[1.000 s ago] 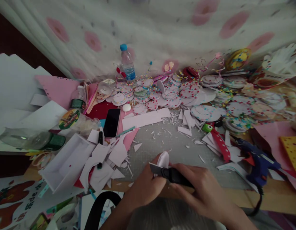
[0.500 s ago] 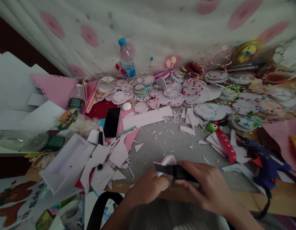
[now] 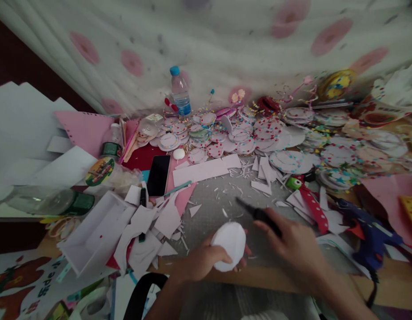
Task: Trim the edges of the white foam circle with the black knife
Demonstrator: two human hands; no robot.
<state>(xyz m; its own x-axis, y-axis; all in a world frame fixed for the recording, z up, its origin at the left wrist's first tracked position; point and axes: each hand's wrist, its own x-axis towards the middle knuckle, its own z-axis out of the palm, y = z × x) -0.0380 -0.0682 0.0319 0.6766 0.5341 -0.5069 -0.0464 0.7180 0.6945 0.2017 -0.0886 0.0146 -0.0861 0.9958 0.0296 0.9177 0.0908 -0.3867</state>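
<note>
My left hand (image 3: 202, 261) is closed around a white foam disc (image 3: 229, 239), held flat-face up just above the near edge of the grey cutting mat (image 3: 226, 209). To its right, my right hand (image 3: 294, 242) grips a black utility knife (image 3: 257, 214) whose blade points up and to the left, away from the disc. The knife and the disc are apart. Small white offcuts lie scattered on the mat around both hands.
A dark phone (image 3: 158, 175) lies left of the mat beside a long white strip (image 3: 206, 168). A white open box (image 3: 95, 231) and paper scraps sit at the left. Several decorated round discs (image 3: 239, 135), a water bottle (image 3: 180, 91) and a blue glue gun (image 3: 369, 233) fill the back and right.
The knife has come off the white piece and swung up and right. My left hand turned the disc so its round face shows. The view shifted slightly.
</note>
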